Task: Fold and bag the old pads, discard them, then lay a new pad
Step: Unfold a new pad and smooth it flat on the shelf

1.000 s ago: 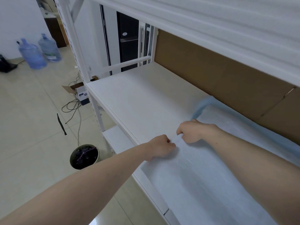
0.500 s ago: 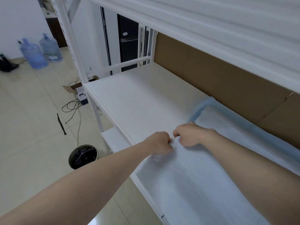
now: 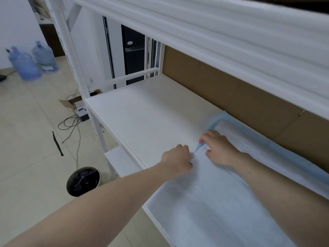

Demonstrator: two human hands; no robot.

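The white metal shelf (image 3: 142, 118) carries the white, blue-bordered absorbent pad (image 3: 222, 202), long axis running rightward from my grip; my left hand (image 3: 178, 158) and right hand (image 3: 219, 150) both pinch its left edge
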